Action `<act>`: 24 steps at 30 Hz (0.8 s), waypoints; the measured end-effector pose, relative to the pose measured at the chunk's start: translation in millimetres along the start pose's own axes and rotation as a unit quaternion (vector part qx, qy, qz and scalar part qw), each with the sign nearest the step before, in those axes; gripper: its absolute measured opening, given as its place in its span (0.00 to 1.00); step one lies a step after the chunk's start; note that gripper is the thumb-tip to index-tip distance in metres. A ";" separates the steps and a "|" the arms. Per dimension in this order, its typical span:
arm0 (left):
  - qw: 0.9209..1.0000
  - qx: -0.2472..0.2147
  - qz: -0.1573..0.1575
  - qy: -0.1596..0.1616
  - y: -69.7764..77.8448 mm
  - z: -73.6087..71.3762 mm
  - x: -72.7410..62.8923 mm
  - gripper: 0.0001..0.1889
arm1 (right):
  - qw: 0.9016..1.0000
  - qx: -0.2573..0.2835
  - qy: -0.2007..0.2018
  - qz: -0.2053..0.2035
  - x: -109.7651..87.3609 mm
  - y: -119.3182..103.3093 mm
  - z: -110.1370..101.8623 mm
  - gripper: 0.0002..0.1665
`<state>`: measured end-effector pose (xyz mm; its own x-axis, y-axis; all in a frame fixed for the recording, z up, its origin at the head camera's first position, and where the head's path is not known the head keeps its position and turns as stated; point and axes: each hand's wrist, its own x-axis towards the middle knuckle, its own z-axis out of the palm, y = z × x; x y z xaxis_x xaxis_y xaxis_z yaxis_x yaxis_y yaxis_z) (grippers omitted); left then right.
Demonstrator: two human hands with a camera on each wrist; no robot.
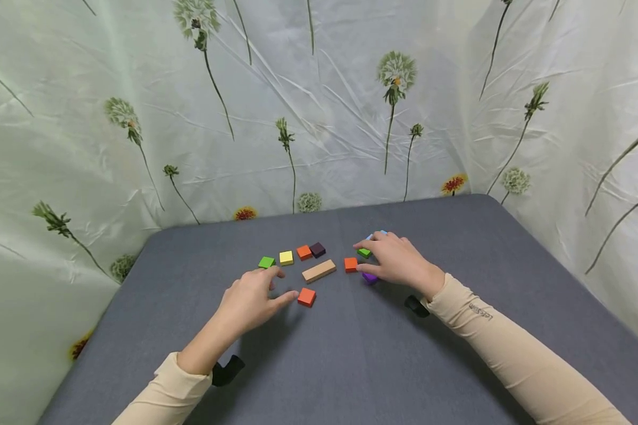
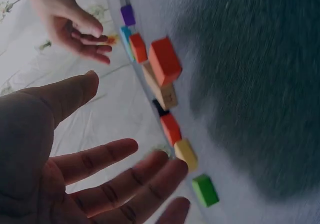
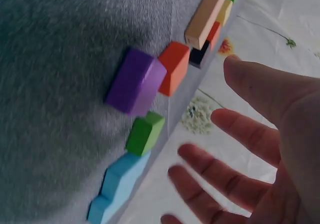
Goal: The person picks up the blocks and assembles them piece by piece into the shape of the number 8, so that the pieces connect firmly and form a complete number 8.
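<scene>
My left hand [image 1: 252, 298] hovers over the cloth with fingers spread and holds nothing. Its thumb tip overlaps a red-orange block [image 1: 306, 297] in the head view, while its fingertips lie just in front of a green block [image 1: 267, 262]. The right hand [image 1: 399, 260] hangs above the other side of the group, its fingers apart and holding nothing. Below it are a purple block [image 3: 135, 82], another green block [image 3: 145, 133] and light blue blocks [image 3: 122, 174], partly hidden in the head view. Near its thumb lies an orange block [image 1: 351, 265]. Between the hands rests a long plain wooden block [image 1: 319, 271].
Behind the wooden block sit a yellow block [image 1: 286, 258], an orange block [image 1: 304, 252] and a dark block [image 1: 317, 249]. All lie on a table with a grey cloth [image 1: 351, 366]. A curtain with dandelion prints [image 1: 340, 118] hangs behind the far edge.
</scene>
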<state>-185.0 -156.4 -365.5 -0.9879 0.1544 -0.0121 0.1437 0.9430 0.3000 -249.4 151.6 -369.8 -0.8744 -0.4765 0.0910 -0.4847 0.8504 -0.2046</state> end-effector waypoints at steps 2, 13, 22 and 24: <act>1.000 -0.006 0.005 -0.006 1.8 3.8 -0.2 0.25 | 1.000 0.004 0.002 -0.016 5.2 -2.9 2.4 0.24; 0.999 -0.033 0.015 -0.031 8.0 24.0 5.7 0.18 | 0.995 0.090 -0.035 -0.024 35.7 -13.0 13.4 0.19; 0.998 -0.046 -0.004 -0.036 11.1 31.0 11.3 0.19 | 0.995 0.087 -0.055 -0.009 47.8 -19.3 20.0 0.18; 0.998 -0.046 -0.007 -0.036 11.9 32.5 11.8 0.20 | 0.994 0.089 -0.061 -0.007 49.9 -20.5 21.7 0.17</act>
<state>-193.1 -133.8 -393.1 -0.9828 0.1650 -0.0835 0.1208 0.9148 0.3854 -282.7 105.5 -382.2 -0.8528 -0.5217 -0.0219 -0.4767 0.7950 -0.3751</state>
